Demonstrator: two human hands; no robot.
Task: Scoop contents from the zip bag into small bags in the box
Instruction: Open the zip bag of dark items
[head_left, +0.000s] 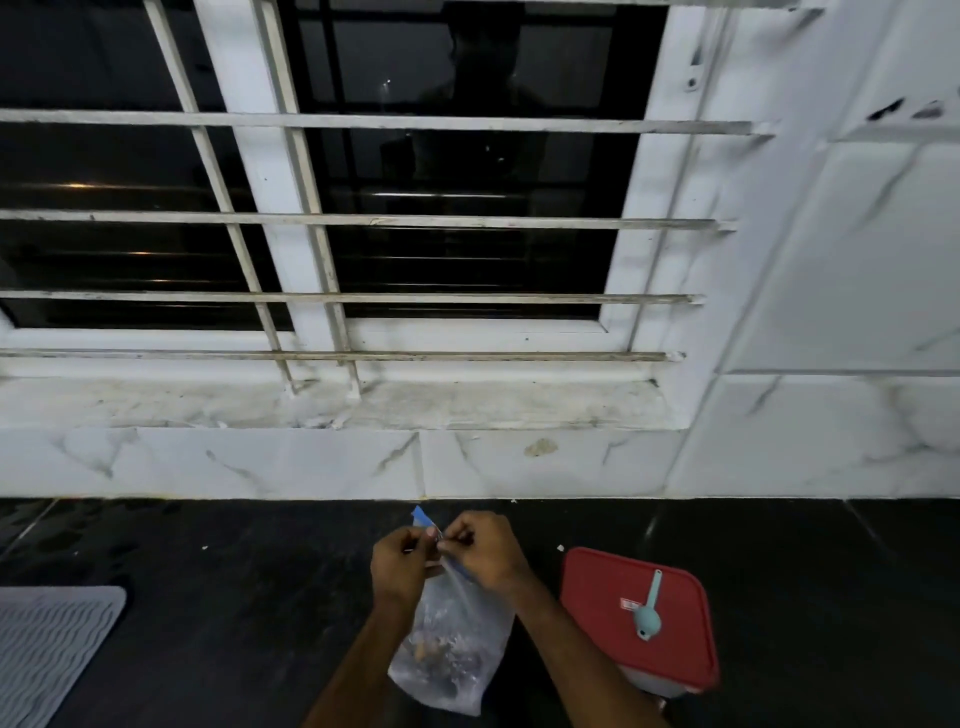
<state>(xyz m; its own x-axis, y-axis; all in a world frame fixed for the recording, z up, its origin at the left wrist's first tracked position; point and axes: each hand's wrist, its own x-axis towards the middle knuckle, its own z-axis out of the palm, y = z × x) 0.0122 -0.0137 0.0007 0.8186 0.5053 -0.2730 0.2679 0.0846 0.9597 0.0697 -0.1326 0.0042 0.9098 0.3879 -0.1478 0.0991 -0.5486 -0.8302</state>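
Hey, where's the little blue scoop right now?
In the head view, the small light-blue plastic scoop lies on the red plastic lid of the closed box, lower right, just right of the clear zip bag.

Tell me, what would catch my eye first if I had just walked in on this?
First come the left hand and right hand, pinching the top of a clear zip bag with dark bits inside, low in the middle over the black counter. Just right of it sits a box with a bright red lid, a pale blue scoop lying on top. Behind, a big dark window with white bars fills the upper half.
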